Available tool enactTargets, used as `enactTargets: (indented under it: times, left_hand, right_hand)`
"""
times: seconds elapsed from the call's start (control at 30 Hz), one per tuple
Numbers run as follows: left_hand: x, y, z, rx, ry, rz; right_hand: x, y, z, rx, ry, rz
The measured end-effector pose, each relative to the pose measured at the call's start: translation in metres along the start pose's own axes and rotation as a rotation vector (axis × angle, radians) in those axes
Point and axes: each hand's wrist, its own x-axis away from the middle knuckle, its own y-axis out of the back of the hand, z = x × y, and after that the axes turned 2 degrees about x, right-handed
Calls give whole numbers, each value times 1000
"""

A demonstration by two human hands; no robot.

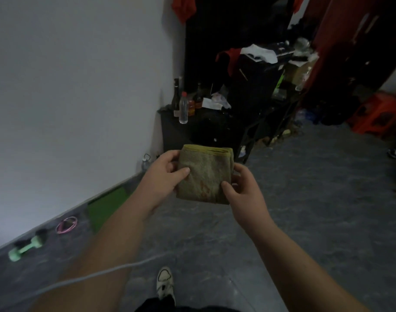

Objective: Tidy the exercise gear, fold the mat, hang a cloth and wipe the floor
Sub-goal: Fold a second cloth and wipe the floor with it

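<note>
A folded olive-yellow cloth point(205, 174) is held up in front of me, above the grey floor. My left hand point(163, 176) grips its left edge, thumb on the front face. My right hand point(242, 188) pinches its right edge, thumb on the front. Along the left wall lie a folded green mat point(104, 206), a pink resistance band point(66, 225) and a mint-green dumbbell point(26, 247).
A low black cabinet point(181, 134) with several bottles point(183, 108) stands against the wall ahead. Cluttered black shelving point(257, 91) is behind it. An orange stool point(374, 115) sits far right. A white cord point(98, 274) crosses the floor by my shoe point(165, 282).
</note>
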Motion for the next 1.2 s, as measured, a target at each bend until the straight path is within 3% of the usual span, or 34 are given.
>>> enactTargets:
  times: [0.3, 0.43, 0.83, 1.0, 1.2]
  left_hand:
    - [-203, 37, 6, -26, 40, -1]
    - [-263, 39, 21, 34, 135, -9]
    - [-474, -8, 93, 321, 486, -174]
    - [-532, -46, 116, 490, 523, -332]
    - [-576, -58, 146, 437, 672, -518]
  right_hand:
    - [-185, -51, 9, 59, -50, -34]
    - [-246, -55, -10, 45, -106, 9]
    - [-509, -20, -105, 105, -148, 347]
    - [-603, -1, -131, 227, -130, 503]
    - [-670, -25, -176, 306, -209, 669]
